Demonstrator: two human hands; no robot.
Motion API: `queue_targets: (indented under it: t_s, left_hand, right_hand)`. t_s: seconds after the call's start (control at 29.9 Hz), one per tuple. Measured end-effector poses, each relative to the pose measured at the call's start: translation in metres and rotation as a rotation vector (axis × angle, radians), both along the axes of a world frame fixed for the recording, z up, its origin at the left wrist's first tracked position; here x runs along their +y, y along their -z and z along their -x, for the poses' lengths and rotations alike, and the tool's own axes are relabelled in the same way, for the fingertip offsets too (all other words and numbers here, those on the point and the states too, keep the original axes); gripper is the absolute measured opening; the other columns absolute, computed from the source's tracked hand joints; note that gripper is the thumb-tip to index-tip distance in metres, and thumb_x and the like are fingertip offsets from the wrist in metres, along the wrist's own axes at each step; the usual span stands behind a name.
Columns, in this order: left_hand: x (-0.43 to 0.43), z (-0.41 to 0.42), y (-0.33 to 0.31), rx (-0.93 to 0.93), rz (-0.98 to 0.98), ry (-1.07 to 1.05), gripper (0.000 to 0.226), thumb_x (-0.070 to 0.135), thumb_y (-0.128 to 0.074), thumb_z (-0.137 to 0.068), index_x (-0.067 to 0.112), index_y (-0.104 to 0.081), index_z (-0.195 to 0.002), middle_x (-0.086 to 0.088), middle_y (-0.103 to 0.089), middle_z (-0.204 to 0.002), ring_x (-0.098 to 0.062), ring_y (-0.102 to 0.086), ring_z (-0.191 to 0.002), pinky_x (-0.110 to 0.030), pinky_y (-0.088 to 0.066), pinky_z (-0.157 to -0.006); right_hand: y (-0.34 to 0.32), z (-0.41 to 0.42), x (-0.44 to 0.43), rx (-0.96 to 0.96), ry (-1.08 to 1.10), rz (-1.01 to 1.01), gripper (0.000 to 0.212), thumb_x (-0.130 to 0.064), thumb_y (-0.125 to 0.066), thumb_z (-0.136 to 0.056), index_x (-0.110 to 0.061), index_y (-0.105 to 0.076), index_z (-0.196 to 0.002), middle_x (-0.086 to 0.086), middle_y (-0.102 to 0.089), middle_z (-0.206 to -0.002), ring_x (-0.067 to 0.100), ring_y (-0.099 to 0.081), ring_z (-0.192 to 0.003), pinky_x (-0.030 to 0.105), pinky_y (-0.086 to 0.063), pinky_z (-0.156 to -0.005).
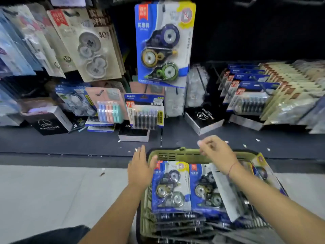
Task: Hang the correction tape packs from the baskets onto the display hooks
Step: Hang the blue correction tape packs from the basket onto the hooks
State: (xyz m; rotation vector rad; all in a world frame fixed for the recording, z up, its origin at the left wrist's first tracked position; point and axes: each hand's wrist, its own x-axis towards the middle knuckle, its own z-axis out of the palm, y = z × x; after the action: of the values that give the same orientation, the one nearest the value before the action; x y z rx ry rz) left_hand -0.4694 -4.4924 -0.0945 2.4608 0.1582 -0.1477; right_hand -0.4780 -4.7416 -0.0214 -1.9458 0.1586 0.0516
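Your left hand (140,170) is flat, fingers straight and together, at the left rim of the olive-green slotted plastic basket (175,154). Right hand (216,154) over the far rim, fingers loosely curled, nothing seen in it; blurred. Inside, blue blister-card correction tape packs (171,185) lie face up, just right of the left hand, long axis running away from you, red header farthest. Left hand nearer. Matching hung pack (163,44) straight ahead, upright.
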Motion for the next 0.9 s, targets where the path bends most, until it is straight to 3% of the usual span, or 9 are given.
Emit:
queue_targets:
  t_s: [0.07, 0.17, 0.27, 0.33, 0.47, 0.57, 0.67, 0.9]
  left_hand:
    - [-0.004, 0.026, 0.023, 0.168, 0.183, -0.138, 0.072, 0.052, -0.039, -0.105, 0.014, -0.017, -0.161, -0.008, -0.028, -0.165, -0.027, -0.029, -0.151, -0.038, -0.024, -0.119]
    - [-0.004, 0.039, 0.038, 0.165, 0.197, -0.285, 0.063, 0.052, -0.033, -0.106, 0.015, -0.030, -0.157, -0.011, -0.047, -0.155, -0.033, -0.045, -0.140, -0.040, -0.035, -0.111]
    - [-0.002, 0.040, 0.043, 0.129, 0.193, -0.276, 0.058, 0.051, -0.031, -0.107, 0.015, -0.042, -0.151, -0.014, -0.058, -0.143, -0.034, -0.054, -0.127, -0.043, -0.041, -0.106]
    - [-0.001, 0.041, 0.045, 0.112, 0.203, -0.281, 0.054, 0.051, -0.031, -0.107, 0.016, -0.050, -0.143, -0.011, -0.064, -0.130, -0.026, -0.057, -0.106, -0.037, -0.042, -0.091]
    - [-0.004, 0.041, 0.046, 0.102, 0.136, -0.291, 0.054, 0.052, -0.031, -0.106, 0.014, -0.051, -0.140, -0.011, -0.066, -0.120, -0.027, -0.056, -0.100, -0.034, -0.037, -0.082]
    - [-0.005, 0.040, 0.046, 0.104, 0.118, -0.297, 0.055, 0.054, -0.031, -0.106, 0.015, -0.050, -0.140, -0.010, -0.065, -0.120, -0.028, -0.056, -0.101, -0.034, -0.036, -0.082]
    - [-0.004, 0.039, 0.047, 0.105, 0.124, -0.295, 0.055, 0.054, -0.031, -0.106, 0.014, -0.052, -0.136, -0.008, -0.064, -0.115, -0.023, -0.051, -0.094, -0.034, -0.036, -0.081]
    - [-0.003, 0.037, 0.051, 0.115, 0.102, -0.303, 0.051, 0.055, -0.032, -0.105, 0.013, -0.055, -0.123, 0.010, -0.049, -0.078, -0.019, -0.050, -0.081, -0.033, -0.035, -0.072]
  right_hand:
    - [0.042, 0.031, -0.003, 0.133, -0.065, 0.029, 0.021, -0.021, -0.061, -0.095, -0.018, -0.049, -0.078, -0.009, -0.061, -0.076, 0.009, -0.058, -0.075, 0.025, -0.044, -0.069]
    - [0.084, 0.063, -0.004, 0.347, -0.209, 0.057, 0.016, -0.032, -0.066, -0.091, -0.021, -0.055, -0.095, -0.002, -0.063, -0.095, 0.014, -0.061, -0.092, 0.012, -0.046, -0.079]
    - [0.092, 0.077, -0.004, 0.574, -0.606, 0.111, 0.032, -0.041, -0.067, -0.088, -0.025, -0.055, -0.113, -0.003, -0.062, -0.116, 0.011, -0.059, -0.112, 0.024, -0.043, -0.103]
    - [0.088, 0.077, -0.007, 0.618, -0.734, 0.114, 0.046, -0.036, -0.074, -0.083, -0.028, -0.050, -0.121, 0.000, -0.057, -0.128, 0.012, -0.053, -0.123, 0.027, -0.038, -0.111]
    - [0.094, 0.073, -0.011, 0.601, -0.786, 0.276, 0.073, -0.025, -0.084, -0.075, -0.026, -0.044, -0.137, 0.000, -0.050, -0.140, 0.014, -0.045, -0.131, 0.033, -0.033, -0.114]
    - [0.110, 0.079, -0.005, 0.567, -0.800, 0.418, 0.071, -0.020, -0.083, -0.076, -0.023, -0.048, -0.138, 0.000, -0.051, -0.140, 0.018, -0.047, -0.128, 0.032, -0.037, -0.109]
    - [0.117, 0.081, 0.001, 0.485, -0.765, 0.506, 0.065, -0.029, -0.082, -0.077, -0.024, -0.052, -0.135, 0.002, -0.054, -0.136, 0.021, -0.050, -0.124, 0.031, -0.041, -0.104]
    - [0.123, 0.087, 0.010, 0.286, -0.811, 0.732, 0.061, -0.038, -0.073, -0.084, -0.029, -0.051, -0.139, 0.002, -0.061, -0.130, 0.022, -0.055, -0.117, 0.029, -0.045, -0.095]
